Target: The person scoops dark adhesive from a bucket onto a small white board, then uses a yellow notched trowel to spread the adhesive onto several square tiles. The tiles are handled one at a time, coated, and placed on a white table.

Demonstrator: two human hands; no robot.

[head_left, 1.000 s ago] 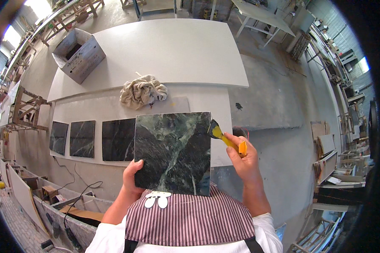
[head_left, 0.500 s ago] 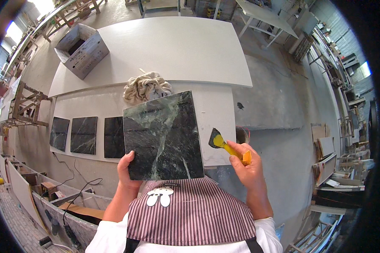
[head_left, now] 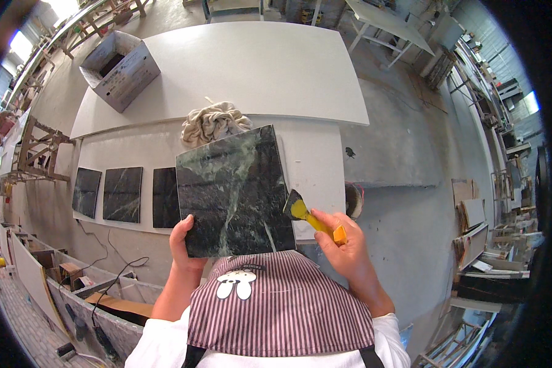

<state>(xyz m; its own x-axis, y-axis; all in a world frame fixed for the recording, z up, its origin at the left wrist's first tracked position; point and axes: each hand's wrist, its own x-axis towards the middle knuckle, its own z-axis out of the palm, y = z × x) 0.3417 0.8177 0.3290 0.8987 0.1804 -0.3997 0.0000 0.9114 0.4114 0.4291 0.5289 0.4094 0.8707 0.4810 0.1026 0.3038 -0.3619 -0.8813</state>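
Observation:
My left hand (head_left: pixel 187 243) grips a dark green veined stone tile (head_left: pixel 233 196) by its lower left edge, thumb on the face and the other fingers hidden behind. The tile is tilted up in front of my striped apron. In my right hand (head_left: pixel 340 245) is a scraper (head_left: pixel 303 211) with a yellow handle and a dark, dirty blade. Its blade is at the tile's right edge; whether it touches, I cannot tell. A crumpled beige cloth (head_left: pixel 214 122) lies just beyond the tile.
Three similar dark tiles (head_left: pixel 122 195) lie on the pale worktable (head_left: pixel 319 165) to the left, one partly covered. On the white slab (head_left: pixel 251 67) behind stands an open cardboard box (head_left: pixel 127 80). A grey trough with cables (head_left: pixel 119 306) is at lower left.
My right hand has brought the scraper leftward, from apart to the right edge of the tile. The tile has shifted slightly up and left in my left hand.

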